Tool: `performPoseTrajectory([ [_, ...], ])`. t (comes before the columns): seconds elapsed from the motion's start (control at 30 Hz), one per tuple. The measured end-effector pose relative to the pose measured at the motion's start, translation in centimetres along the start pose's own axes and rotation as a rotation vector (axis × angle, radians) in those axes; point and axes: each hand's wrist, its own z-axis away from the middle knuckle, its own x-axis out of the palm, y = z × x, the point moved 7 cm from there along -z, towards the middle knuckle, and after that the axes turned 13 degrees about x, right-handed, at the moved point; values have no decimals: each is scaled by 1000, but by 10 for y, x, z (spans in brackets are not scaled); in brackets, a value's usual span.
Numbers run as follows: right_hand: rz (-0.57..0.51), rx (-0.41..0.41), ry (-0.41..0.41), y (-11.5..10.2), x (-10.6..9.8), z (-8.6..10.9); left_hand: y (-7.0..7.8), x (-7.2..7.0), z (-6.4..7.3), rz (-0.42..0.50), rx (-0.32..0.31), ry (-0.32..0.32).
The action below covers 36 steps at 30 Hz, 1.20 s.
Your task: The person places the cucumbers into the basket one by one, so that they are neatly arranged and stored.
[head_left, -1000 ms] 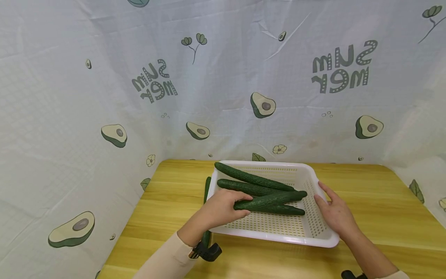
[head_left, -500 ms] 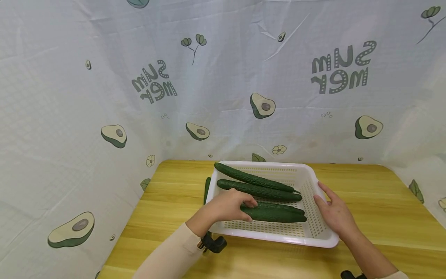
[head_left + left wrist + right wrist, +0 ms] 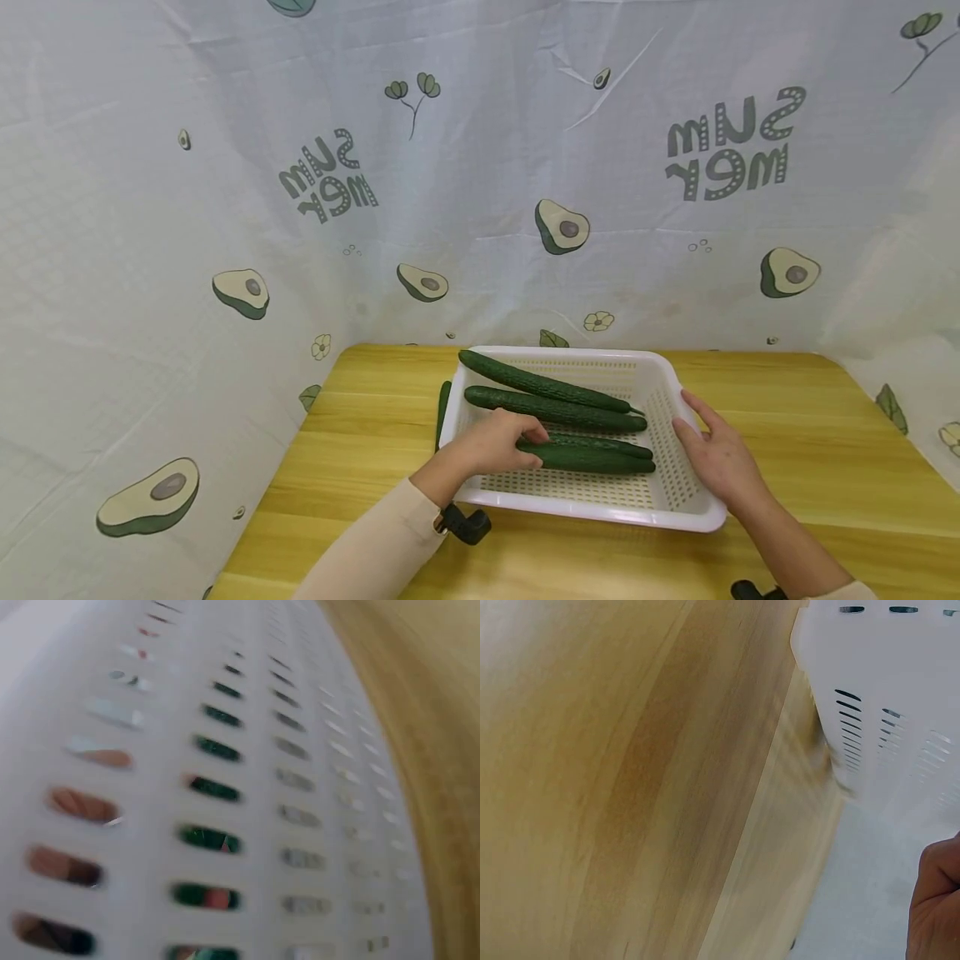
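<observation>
In the head view my left hand [image 3: 491, 446] reaches into a white perforated plastic basket [image 3: 570, 510]. Its thumb and fingers curl round the left end of the nearest cucumber [image 3: 596, 459], hiding that end. This cucumber lies against another cucumber [image 3: 607, 444]. Farther back in the basket lie two more, a middle cucumber [image 3: 558, 408] and a far cucumber [image 3: 536, 382]. My right hand [image 3: 720, 454] grips the basket's right rim. At the right wrist view's edge, part of that hand [image 3: 939, 900] shows by the basket wall [image 3: 885, 761].
Another cucumber [image 3: 442, 408] lies on the wooden table [image 3: 352, 450], just left of the basket and partly hidden. A white printed curtain [image 3: 487, 167] hangs behind the table and along its sides. The left wrist view is filled mostly by the slotted basket wall [image 3: 255, 787].
My left hand has moved the crossing cucumber from atop the others towards the basket's near side, where it now lies alongside its neighbour. The right hand stays on the rim.
</observation>
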Motion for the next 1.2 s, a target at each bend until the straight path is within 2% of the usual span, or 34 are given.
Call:
performPoseTrajectory([
  [0.17,-18,-8,-6,-2,0,1,-10,7,-1,4,-37,7],
  [0.4,-15,-12,-4,-2,0,0,-20,8,-3,50,-95,32],
  [0.67,-19,-6,-9,-2,0,0,-26,12,-5,56,-173,43],
  [0.87,-12,0,-10,-1,0,-1,-23,14,-8,19,-179,34],
  [1.07,-8,-1,-10,-1,0,0,-23,12,-7,-14,-200,50],
  [1.2,-12,1,-16,-2,1,1,-25,12,-5,-5,-200,50],
])
